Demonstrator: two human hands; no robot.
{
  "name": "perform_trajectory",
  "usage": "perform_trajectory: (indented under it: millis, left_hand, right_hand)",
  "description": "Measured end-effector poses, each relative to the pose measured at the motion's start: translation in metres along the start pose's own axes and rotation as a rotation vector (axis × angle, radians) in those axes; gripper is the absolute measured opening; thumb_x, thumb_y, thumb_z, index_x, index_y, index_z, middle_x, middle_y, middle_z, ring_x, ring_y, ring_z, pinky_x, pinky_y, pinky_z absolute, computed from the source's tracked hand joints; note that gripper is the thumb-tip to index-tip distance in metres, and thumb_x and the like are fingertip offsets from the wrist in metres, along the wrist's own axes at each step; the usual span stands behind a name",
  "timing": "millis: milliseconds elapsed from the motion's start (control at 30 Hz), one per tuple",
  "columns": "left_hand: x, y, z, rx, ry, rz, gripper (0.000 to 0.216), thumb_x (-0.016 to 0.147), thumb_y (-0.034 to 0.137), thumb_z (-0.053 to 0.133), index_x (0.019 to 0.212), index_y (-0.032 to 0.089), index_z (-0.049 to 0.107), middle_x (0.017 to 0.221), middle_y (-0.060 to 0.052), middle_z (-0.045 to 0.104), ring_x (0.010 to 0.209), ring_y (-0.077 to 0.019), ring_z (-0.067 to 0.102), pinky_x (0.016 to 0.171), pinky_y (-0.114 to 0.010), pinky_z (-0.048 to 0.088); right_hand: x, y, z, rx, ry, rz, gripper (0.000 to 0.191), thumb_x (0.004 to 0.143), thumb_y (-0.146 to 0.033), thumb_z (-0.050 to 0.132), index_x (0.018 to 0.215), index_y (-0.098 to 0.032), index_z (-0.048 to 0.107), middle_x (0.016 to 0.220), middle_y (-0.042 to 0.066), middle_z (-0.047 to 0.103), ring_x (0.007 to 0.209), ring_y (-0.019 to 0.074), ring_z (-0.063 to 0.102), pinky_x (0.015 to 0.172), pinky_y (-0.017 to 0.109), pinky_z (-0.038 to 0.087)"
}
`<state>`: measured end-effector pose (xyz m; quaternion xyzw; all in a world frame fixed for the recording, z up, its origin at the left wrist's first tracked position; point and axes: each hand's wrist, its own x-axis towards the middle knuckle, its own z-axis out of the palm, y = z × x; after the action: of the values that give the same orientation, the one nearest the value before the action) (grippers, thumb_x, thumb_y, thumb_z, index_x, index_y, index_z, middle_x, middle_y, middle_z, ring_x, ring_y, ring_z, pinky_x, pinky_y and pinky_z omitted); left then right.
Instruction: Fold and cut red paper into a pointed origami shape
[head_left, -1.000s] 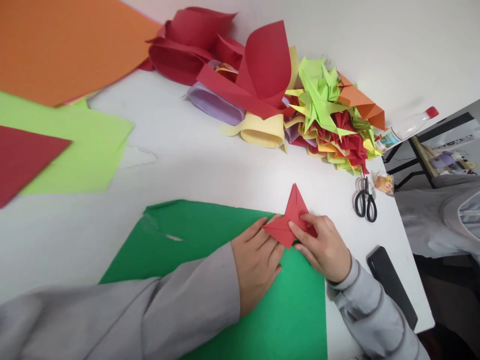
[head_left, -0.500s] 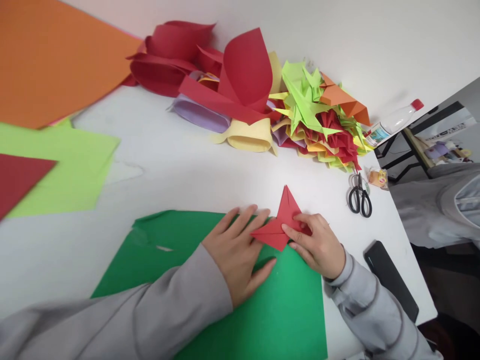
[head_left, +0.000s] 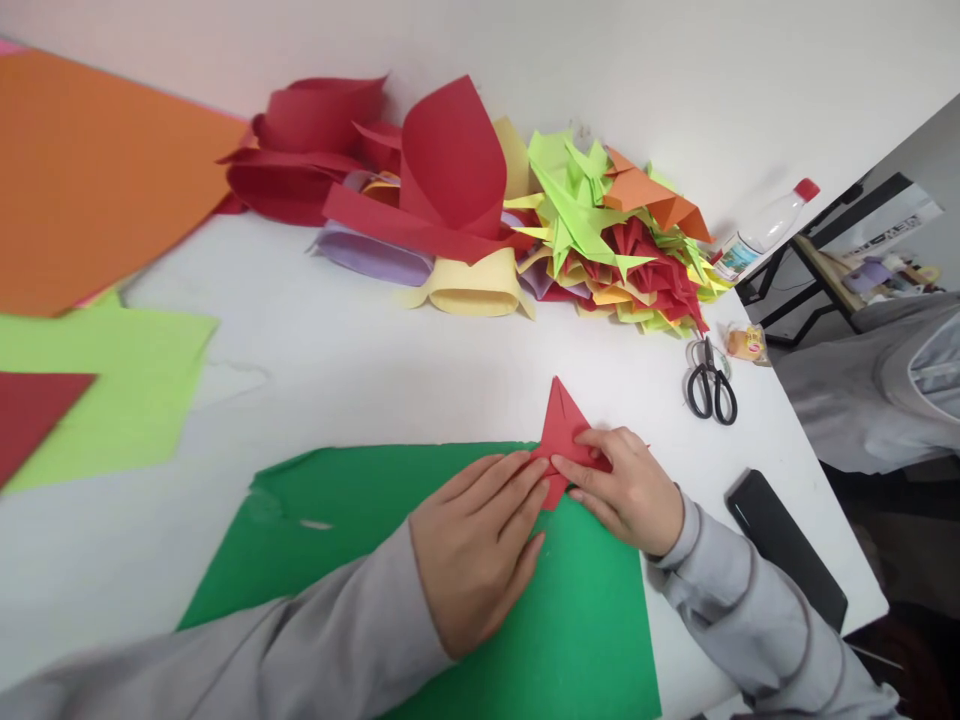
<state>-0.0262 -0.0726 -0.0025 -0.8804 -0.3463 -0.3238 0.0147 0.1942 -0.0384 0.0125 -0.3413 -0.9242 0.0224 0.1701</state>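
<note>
A folded red paper [head_left: 559, 425] with pointed flaps lies at the far edge of a green sheet [head_left: 330, 580]. My right hand [head_left: 626, 490] grips its right side, thumb and fingers pressed on the folds. From the left, my left hand [head_left: 480, 545] lies flat, its straight fingers close together and their tips on the paper's left flap. Those fingertips cover most of that flap. The paper's upper point sticks up away from me, past the green sheet.
Behind are rolled red papers [head_left: 454, 160] and a pile of folded paper shapes [head_left: 600, 225]. To the right are scissors [head_left: 710, 385], a small packet [head_left: 746, 343], a bottle [head_left: 765, 230] and a black phone [head_left: 787, 545]. Orange [head_left: 112, 170] and lime sheets [head_left: 135, 390] lie left.
My left hand has gone from spread fingers beside the red paper to fingers together on its left flap. My right hand keeps its hold. The view has shifted slightly.
</note>
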Motion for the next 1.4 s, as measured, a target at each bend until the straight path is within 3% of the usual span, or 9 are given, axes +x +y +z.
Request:
perform_trajectory:
  millis: [133,300,567,833,1067,1267,1400]
  left_hand:
    - [-0.003,0.002,0.006,0.062,-0.072,0.001,0.032,0.091,0.017,0.044,0.111,0.005,0.066,0.121,-0.015,0.066,0.111,-0.0290,0.059,0.094,-0.044,0.047]
    - [-0.002,-0.004,0.005,0.051,-0.180,-0.021,0.042,0.092,0.027,0.041,0.127,0.011,0.057,0.137,-0.012,0.055,0.112,-0.0298,0.057,0.087,-0.044,0.047]
    - [-0.004,-0.004,0.007,0.040,-0.209,-0.033,0.040,0.090,0.034,0.045,0.127,0.023,0.058,0.138,-0.011,0.054,0.121,-0.0324,0.051,0.096,-0.049,0.042]
    - [-0.007,-0.006,0.009,0.032,-0.198,-0.034,0.042,0.090,0.038,0.047,0.127,0.023,0.058,0.138,-0.010,0.054,0.119,-0.0331,0.051,0.100,-0.052,0.040]
    - [-0.004,-0.005,0.007,0.024,-0.198,-0.021,0.040,0.090,0.037,0.046,0.124,0.021,0.060,0.130,-0.009,0.060,0.115,-0.0332,0.053,0.100,-0.053,0.037]
    - [-0.001,0.000,0.005,0.054,-0.161,-0.050,0.045,0.092,0.036,0.041,0.121,0.008,0.061,0.116,-0.016,0.066,0.111,-0.0313,0.056,0.105,-0.051,0.033]
    - [-0.002,0.000,0.009,0.042,-0.157,-0.043,0.049,0.091,0.041,0.043,0.120,0.007,0.061,0.131,-0.016,0.059,0.124,-0.0337,0.048,0.109,-0.051,0.029]
  right_hand:
    - [-0.002,0.003,0.002,0.102,0.084,0.000,0.025,0.092,-0.023,0.052,0.111,-0.011,0.064,0.110,0.016,0.061,0.089,0.0220,0.054,0.079,0.039,0.051]
    - [-0.003,0.004,0.005,0.129,0.105,0.020,0.024,0.092,-0.024,0.052,0.110,-0.013,0.063,0.108,0.015,0.063,0.091,0.0222,0.057,0.079,0.040,0.052]
    - [-0.004,0.004,0.005,0.140,0.143,0.004,0.022,0.092,-0.023,0.051,0.108,-0.014,0.063,0.107,0.014,0.065,0.094,0.0227,0.059,0.080,0.041,0.053]
    - [-0.001,-0.001,-0.001,-0.076,0.184,-0.125,0.018,0.091,-0.020,0.054,0.097,-0.010,0.067,0.096,0.014,0.069,0.083,0.0212,0.059,0.072,0.036,0.054]
    - [-0.001,-0.005,-0.001,-0.091,0.154,-0.096,0.018,0.091,-0.023,0.056,0.097,-0.013,0.069,0.098,0.013,0.068,0.084,0.0219,0.057,0.070,0.036,0.052]
    - [-0.002,-0.005,-0.001,-0.047,0.106,-0.066,0.019,0.091,-0.023,0.055,0.096,-0.013,0.069,0.099,0.014,0.066,0.084,0.0218,0.055,0.069,0.036,0.049]
    - [-0.002,-0.007,-0.002,-0.041,0.103,-0.050,0.018,0.091,-0.022,0.054,0.094,-0.012,0.069,0.099,0.013,0.066,0.084,0.0222,0.053,0.070,0.037,0.049]
